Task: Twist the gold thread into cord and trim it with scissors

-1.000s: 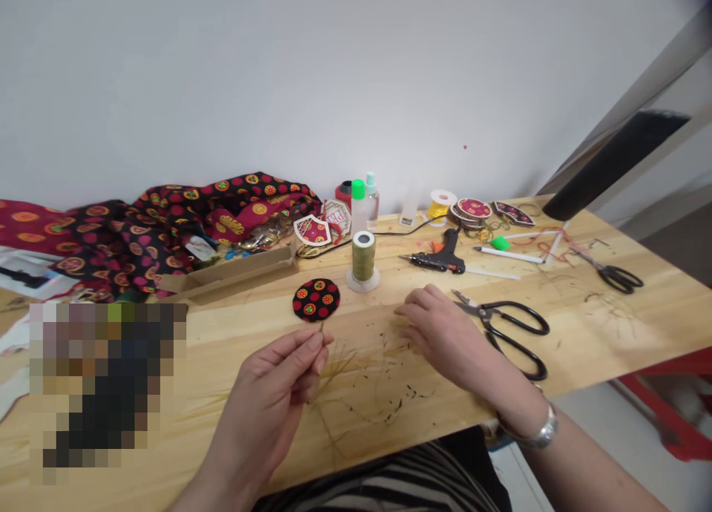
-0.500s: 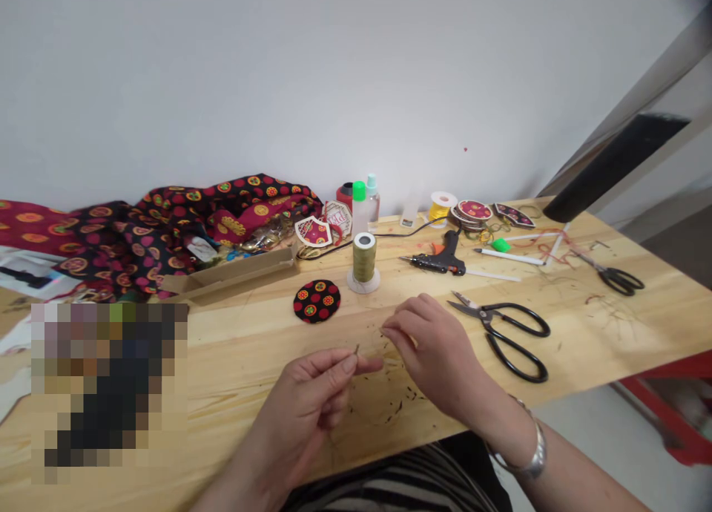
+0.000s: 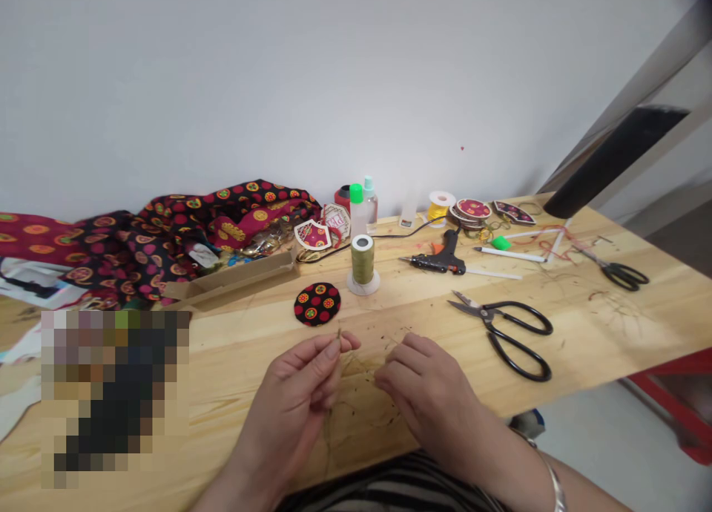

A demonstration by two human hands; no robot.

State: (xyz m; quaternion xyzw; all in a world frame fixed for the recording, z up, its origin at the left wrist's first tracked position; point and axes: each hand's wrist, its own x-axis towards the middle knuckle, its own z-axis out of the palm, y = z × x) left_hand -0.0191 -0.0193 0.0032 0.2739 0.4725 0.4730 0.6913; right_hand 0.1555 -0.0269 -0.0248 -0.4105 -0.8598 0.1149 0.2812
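My left hand [image 3: 303, 389] is closed, thumb against forefinger, on a thin olive thread [image 3: 339, 334] whose short end sticks up. To its right, my right hand [image 3: 428, 386] has its fingers pinched together; whatever they hold is hidden. Fine strands hang below my left fingers, hard to make out. Beyond the hands stand a spool of olive thread [image 3: 363, 263] and a round black fabric piece with red and yellow motifs [image 3: 317, 304]. Large black-handled scissors [image 3: 495, 326] lie spread at the right of my right hand.
A black glue gun [image 3: 439, 256], a white pen [image 3: 512, 254] and smaller scissors [image 3: 617, 271] lie farther right. At the back are a green-capped bottle [image 3: 357, 211] and a yellow spool [image 3: 441, 205]. Patterned cloth [image 3: 178, 208] and a cardboard box [image 3: 239, 278] sit left.
My left hand has shifted slightly left and up, still pinching the thread. My right hand has lowered a little and turned, its fingertips now pointing more downward.
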